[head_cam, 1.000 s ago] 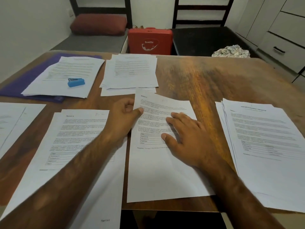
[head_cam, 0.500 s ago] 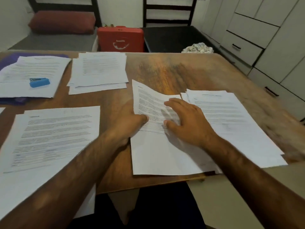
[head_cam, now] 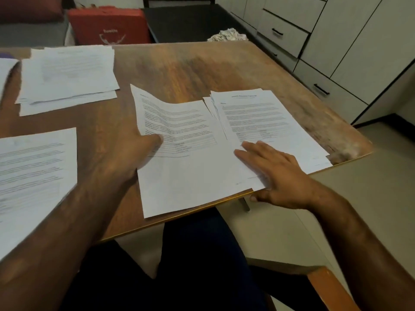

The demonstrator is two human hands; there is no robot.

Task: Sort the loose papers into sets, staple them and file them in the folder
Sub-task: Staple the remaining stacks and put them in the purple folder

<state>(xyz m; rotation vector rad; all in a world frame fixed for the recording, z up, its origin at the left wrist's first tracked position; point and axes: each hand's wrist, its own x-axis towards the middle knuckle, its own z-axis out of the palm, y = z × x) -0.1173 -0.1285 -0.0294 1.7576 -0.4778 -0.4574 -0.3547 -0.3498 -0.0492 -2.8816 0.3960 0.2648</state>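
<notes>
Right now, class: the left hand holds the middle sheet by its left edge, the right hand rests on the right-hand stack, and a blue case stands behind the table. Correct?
No: the head view shows the case behind the table is red, not blue. The left hand does hold the middle sheet by its left edge, and the right hand rests on the right-hand stack.

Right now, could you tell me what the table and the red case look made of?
Table: wood or wood-look laminate, semi-gloss; grain streaks and a pale edge band show. Red case: probably plastic, matte; flat smooth face, though blurred.
</notes>
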